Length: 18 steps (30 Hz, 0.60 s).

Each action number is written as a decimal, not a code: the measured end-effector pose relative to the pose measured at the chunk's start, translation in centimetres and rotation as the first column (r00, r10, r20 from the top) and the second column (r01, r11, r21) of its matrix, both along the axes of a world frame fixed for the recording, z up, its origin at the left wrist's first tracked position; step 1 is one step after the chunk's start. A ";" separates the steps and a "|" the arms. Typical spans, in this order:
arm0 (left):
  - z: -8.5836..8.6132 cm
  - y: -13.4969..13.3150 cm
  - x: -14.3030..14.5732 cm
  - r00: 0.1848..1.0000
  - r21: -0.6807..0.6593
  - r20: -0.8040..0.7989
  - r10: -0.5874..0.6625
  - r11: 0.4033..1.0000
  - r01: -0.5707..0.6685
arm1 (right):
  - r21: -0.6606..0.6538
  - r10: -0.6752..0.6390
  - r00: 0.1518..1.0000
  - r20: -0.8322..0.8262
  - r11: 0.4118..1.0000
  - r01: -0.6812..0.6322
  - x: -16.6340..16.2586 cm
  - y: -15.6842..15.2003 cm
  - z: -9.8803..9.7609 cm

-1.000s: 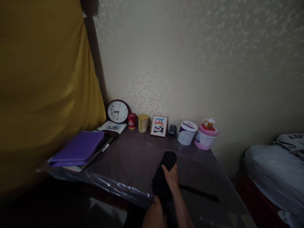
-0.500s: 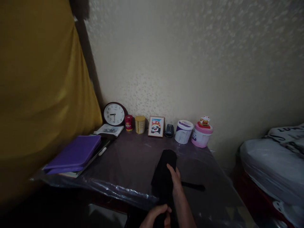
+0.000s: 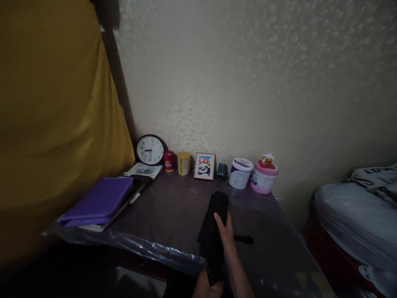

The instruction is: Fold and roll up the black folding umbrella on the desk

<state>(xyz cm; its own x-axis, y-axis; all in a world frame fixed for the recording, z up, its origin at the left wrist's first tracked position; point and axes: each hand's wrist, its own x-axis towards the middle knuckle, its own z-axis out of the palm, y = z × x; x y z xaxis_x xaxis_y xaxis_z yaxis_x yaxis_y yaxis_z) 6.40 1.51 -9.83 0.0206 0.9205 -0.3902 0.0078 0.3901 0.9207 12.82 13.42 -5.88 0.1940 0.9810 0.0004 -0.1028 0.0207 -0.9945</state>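
Observation:
A black folded umbrella (image 3: pixel 214 225) is held at a slant over the near part of the table, its thick end toward the wall. My right hand (image 3: pixel 226 231) is wrapped round its upper part from the right side, thumb across the top. Lower down, at the bottom edge of the view, my left hand (image 3: pixel 207 286) grips its near end. A dark strap (image 3: pixel 244 239) sticks out to the right behind my right wrist. The dim light hides the umbrella's folds.
Plastic film covers the table (image 3: pixel 173 207). Along the wall stand a clock (image 3: pixel 150 150), a red can (image 3: pixel 169 161), a yellow-lidded container (image 3: pixel 183 164), a panda picture frame (image 3: pixel 204 166) and two tubs (image 3: pixel 240 174). Purple folders (image 3: pixel 99 200) lie left; a bed (image 3: pixel 356 219) is at right.
My left hand has moved right and closed round the umbrella's near end. The right hand and umbrella top have shifted slightly left and up. Less of the strap shows.

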 end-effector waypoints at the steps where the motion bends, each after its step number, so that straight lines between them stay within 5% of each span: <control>1: 0.0 0.0 -0.1 0.996 0.067 -0.086 0.006 0.998 0.000 | 0.013 -0.009 1.000 0.029 1.000 0.008 -0.1 0.0 -0.1; 3: 0.1 0.1 -0.3 0.959 0.169 -0.283 0.014 0.985 0.035 | 0.021 -0.015 0.997 0.072 1.000 0.014 -0.3 0.1 -0.2; 6: 0.1 0.0 -1.0 0.864 0.102 -0.500 -0.063 0.986 0.130 | 0.002 -0.040 0.992 0.117 0.999 0.040 -0.6 0.0 0.0; 10: 0.3 -0.1 -2.0 0.813 0.060 -0.559 -0.163 0.970 0.236 | -0.083 -0.079 0.997 0.024 0.993 0.081 -0.7 -0.7 1.3; 14: 1.5 -0.2 -2.7 0.978 0.153 -0.011 -0.207 0.966 0.206 | -0.156 -0.009 0.984 -0.176 0.988 -0.019 -0.3 -2.0 3.3; 18: 3.8 -0.8 -2.6 0.818 0.087 0.505 -0.276 0.959 0.270 | -0.232 -0.052 0.967 -0.251 0.973 -0.008 0.2 -3.1 4.0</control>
<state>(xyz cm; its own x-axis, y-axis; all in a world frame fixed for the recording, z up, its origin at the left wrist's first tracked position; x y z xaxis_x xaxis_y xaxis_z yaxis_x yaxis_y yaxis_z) 3.80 0.67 -6.05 0.4638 0.8516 -0.2441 -0.3566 0.4317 0.8285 13.04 10.32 -1.84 0.1801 0.9442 -0.2757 -0.3542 -0.1992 -0.9137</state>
